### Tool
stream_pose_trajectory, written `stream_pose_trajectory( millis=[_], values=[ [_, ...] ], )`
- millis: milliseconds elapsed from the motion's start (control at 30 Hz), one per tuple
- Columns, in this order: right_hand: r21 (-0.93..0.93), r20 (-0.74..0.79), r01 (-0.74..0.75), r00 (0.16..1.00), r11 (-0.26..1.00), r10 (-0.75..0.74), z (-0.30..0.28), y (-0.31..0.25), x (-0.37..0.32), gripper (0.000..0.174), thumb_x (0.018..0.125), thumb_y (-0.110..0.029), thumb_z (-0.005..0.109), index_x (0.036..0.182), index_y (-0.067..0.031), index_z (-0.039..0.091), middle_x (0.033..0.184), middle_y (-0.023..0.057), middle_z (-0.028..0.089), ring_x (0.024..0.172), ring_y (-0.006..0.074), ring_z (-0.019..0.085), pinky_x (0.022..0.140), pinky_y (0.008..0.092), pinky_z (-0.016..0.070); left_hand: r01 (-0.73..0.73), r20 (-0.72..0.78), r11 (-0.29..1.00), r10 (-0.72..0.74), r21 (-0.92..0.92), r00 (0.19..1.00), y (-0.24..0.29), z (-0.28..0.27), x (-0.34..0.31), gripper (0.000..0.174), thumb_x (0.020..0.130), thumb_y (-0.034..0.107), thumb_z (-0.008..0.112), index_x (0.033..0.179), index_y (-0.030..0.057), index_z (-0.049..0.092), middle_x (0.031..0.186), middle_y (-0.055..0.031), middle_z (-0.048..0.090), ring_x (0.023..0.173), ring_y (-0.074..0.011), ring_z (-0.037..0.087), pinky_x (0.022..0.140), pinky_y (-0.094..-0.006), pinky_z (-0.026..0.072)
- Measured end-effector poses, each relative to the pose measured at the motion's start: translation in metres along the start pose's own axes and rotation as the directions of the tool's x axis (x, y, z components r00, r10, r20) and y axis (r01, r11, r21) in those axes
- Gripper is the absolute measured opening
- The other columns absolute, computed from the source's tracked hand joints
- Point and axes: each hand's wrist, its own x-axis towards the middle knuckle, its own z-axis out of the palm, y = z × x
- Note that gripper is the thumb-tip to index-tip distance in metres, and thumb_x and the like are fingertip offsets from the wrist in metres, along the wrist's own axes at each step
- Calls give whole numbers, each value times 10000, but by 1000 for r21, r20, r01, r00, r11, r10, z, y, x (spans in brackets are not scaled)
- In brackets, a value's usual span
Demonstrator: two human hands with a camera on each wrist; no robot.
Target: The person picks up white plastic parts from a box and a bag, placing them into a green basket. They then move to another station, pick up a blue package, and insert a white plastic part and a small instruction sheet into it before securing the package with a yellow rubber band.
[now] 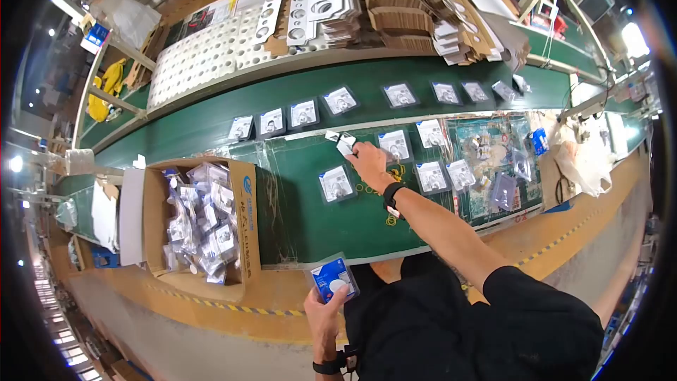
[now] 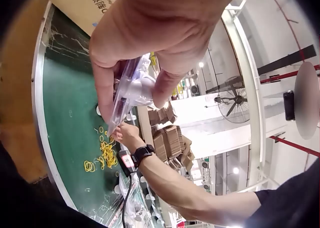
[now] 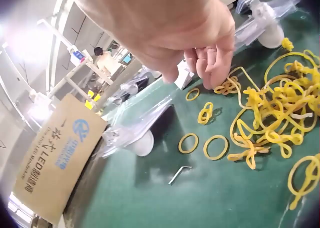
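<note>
My left hand (image 1: 323,314) holds a clear plastic blister pack (image 1: 333,279) with a blue printed card, low in front of the bench edge. In the left wrist view, thumb and fingers clasp the pack (image 2: 131,90) from both sides, and a white round part shows through the plastic. Over the bench, my right hand (image 1: 370,162) has its fingers at a small folded white paper (image 1: 345,144). The right wrist view shows that paper (image 3: 184,75) between thumb and curled fingers. Yellow rubber bands (image 3: 272,107) lie tangled beside the fingertips, several loose.
A cardboard box (image 1: 247,222) full of bagged packs stands left. More blister packs (image 1: 336,184) lie around the right hand and along the back green strip (image 1: 367,99). A small hex key (image 3: 179,174) lies near the bands. Cardboard stacks (image 1: 398,10) stand behind.
</note>
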Motion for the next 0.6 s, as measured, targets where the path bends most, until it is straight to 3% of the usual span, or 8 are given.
stream_pose_trajectory(
  millis=[133,233,267,367,467,600],
  values=[
    [127,-37,-11,999,992,16,2,1,-3,230,865,-247,786,882,-57,658,902,98,681,760,288,682,684,406,534,29,115,999,-32,27,993,29,-42,37,299,846,102,831,1078,-34,701,947,-52,738,843,-112,684,819,-275,568],
    [299,-63,100,994,949,-85,-49,-38,-27,184,842,-126,777,863,-38,617,885,101,669,736,272,679,667,352,537,7,235,998,-19,55,972,48,-71,59,330,823,59,830,1108,-33,691,985,-68,744,882,-131,703,839,-294,578],
    [376,-36,125,992,918,-121,-72,-61,-42,165,850,-81,751,848,-32,593,922,95,685,758,265,689,691,327,548,48,330,997,-27,-58,944,56,-76,64,353,808,41,834,1121,-31,686,1005,-77,746,901,-144,710,855,-306,581],
    [295,-6,385,916,874,-401,-134,-124,-84,164,845,-65,757,864,-33,598,987,97,709,770,257,699,695,334,556,187,547,929,21,-320,837,78,-83,70,429,766,-4,846,1158,-25,672,1063,-102,751,958,-181,726,904,-342,586],
    [370,109,424,864,826,-492,-176,-166,-114,172,828,-19,769,945,-50,646,1030,109,729,805,268,725,712,345,572,256,664,869,106,-424,740,102,-71,61,516,718,-32,873,1189,-30,661,1116,-127,749,1011,-210,729,958,-370,574],
    [445,23,505,819,740,-573,-219,-194,-136,367,856,52,704,1194,-88,673,1083,117,737,918,293,736,762,335,589,161,697,893,204,-421,688,112,-70,43,580,679,-25,898,1209,-42,663,1138,-120,741,1025,-199,719,958,-363,568]
  ],
)
